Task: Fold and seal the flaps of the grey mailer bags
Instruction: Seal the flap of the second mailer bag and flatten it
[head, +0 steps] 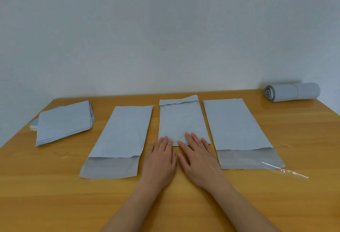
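Wooden table (239, 204) under both hands, glossy orange-brown grain. Pale grey-blue wall (165, 29) beyond hands, behind table's far edge. Clear plastic strip (287, 170) on tabletop, right of right hand.

Three flat matt grey plastic mailer bags (184, 123) are lying on the glossy orange-brown wooden desk (294, 185); a clear shiny film strip (287, 170) is glinting.
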`<state>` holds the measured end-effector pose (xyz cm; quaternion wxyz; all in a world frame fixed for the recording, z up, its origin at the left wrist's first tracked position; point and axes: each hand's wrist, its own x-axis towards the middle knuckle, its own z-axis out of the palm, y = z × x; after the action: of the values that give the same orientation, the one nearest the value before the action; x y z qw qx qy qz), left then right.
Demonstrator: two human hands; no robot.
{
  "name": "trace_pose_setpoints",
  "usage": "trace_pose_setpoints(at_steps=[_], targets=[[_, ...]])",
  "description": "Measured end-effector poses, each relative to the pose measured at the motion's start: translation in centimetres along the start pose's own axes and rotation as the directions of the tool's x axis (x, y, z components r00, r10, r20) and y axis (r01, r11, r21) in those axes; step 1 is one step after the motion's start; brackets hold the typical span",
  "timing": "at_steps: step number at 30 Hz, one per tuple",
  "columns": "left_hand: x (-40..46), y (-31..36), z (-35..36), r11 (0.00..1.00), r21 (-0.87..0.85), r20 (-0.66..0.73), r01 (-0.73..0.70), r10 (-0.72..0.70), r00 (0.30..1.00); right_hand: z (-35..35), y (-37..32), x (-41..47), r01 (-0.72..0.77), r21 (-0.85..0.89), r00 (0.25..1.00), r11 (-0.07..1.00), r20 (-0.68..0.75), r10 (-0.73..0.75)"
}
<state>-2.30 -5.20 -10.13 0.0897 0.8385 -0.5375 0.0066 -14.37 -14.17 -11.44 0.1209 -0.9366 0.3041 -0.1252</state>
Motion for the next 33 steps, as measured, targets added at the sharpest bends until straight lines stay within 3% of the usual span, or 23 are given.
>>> trace_pose_setpoints(at_steps=[5,8,11,14,16,19,28,31,33], targets=[[-0.8,0.1,-1.0,0.997,0.017,0.024,-0.081,0.081,0.996,0.0,-0.2,-0.4,0.016,0.032,0.997,0.999,-0.072,-0.014],[-1.5,-0.2,-1.9,0.997,-0.022,-0.102,-0.077,0.075,0.992,-0.3,-0.4,-0.9,0.025,0.071,0.983,0.997,-0.185,-0.011],[-1.9,-1.2,-2.6,0.994,0.007,-0.265,0.111,-0.105,0.959,-0.6,-0.5,-1.5,0.061,0.1,0.959,0.993,-0.282,-0.03],[-2.8,-3.3,-2.6,0.928,0.009,-0.129,0.371,-0.367,0.921,-0.7,-0.8,-2.2,0.101,0.08,0.951,0.992,-0.299,-0.073],[-3.7,-4.4,-1.9,0.912,0.005,-0.05,0.41,-0.409,0.911,-0.7,-1.1,-2.9,0.113,0.069,0.949,0.991,-0.302,-0.087],[-5.1,-4.9,-1.1,0.919,0.018,-0.012,0.394,-0.394,0.919,-0.5,-1.4,-3.8,0.13,0.06,0.946,0.99,-0.305,-0.106],[-7.6,-1.9,-2.5,0.957,0.064,-0.07,0.283,-0.279,0.958,-0.7,-1.9,-5.6,0.192,0.109,0.939,0.975,-0.31,-0.15],[-8.4,-1.1,-2.6,0.974,0.032,-0.042,0.225,-0.224,0.974,-0.9,-2.1,-6.2,0.197,0.141,0.947,0.97,-0.282,-0.152],[-8.8,-0.6,-2.6,0.985,-0.075,-0.041,0.159,-0.162,0.986,-0.9,-2.1,-6.6,0.186,0.181,0.959,0.966,-0.248,-0.139]])
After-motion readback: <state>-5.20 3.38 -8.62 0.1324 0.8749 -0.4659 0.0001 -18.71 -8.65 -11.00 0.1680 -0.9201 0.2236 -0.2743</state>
